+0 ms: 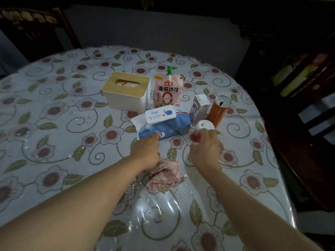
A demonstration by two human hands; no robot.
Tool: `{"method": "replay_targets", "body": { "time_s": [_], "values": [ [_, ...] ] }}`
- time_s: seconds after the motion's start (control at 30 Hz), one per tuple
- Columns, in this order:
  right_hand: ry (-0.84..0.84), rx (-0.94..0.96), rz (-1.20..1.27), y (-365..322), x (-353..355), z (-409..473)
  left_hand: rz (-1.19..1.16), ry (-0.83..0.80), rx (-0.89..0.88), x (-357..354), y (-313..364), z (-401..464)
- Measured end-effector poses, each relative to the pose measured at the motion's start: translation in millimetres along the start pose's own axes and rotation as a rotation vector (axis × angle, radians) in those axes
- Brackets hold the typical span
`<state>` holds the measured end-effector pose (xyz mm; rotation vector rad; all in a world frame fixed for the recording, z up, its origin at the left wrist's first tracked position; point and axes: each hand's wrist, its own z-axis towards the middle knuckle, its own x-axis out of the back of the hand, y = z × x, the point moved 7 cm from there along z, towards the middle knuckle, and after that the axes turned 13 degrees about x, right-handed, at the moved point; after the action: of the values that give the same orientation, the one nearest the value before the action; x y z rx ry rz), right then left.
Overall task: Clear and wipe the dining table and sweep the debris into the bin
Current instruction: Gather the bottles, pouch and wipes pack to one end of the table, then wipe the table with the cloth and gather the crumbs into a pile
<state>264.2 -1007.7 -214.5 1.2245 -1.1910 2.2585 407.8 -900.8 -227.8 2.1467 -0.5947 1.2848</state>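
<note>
A flowered cloth under clear plastic covers the dining table [54, 142]. My left hand [146, 149] reaches forward, and its fingertips touch the near edge of the blue wet-wipes pack [163, 124]. My right hand [204, 149] pinches a small red thing [197, 137] just in front of a little white round jar [204, 125]. A crumpled pink rag [165, 173] lies on the table between my wrists, with crumbs [159, 211] scattered around and in front of it.
Behind the wipes stand a white tissue box with a wooden lid [126, 91], a pink tomato-sauce pouch [167, 89], a small milk carton [199, 107] and an orange can [218, 111]. Dark wooden chairs [299, 124] stand at the right and far left.
</note>
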Motion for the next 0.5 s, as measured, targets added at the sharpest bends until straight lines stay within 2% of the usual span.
{"method": "replay_targets", "body": {
  "time_s": [0.07,0.13,0.2,0.27,0.37,0.43,0.5],
  "values": [
    [-0.261,0.23,0.135,-34,-27,-26,0.015,0.008,0.0,2,-5,-6],
    [-0.486,0.4,0.169,-61,-55,-53,0.02,0.019,0.003,3,-12,-13],
    [-0.569,0.436,0.084,-69,-74,-68,0.03,0.012,0.01,2,-21,-21],
    [-0.568,0.4,-0.039,-69,-83,-72,0.03,-0.009,0.008,-1,-30,-29],
    [-0.526,0.301,-0.055,-68,-79,-73,0.032,-0.023,-0.012,-5,-40,-42],
    [-0.417,0.241,-0.018,-72,-60,-70,0.032,-0.013,-0.032,-6,-44,-48],
    [-0.221,0.132,0.088,-70,-25,-71,0.032,-0.011,-0.049,-7,-43,-55]
  ]
}}
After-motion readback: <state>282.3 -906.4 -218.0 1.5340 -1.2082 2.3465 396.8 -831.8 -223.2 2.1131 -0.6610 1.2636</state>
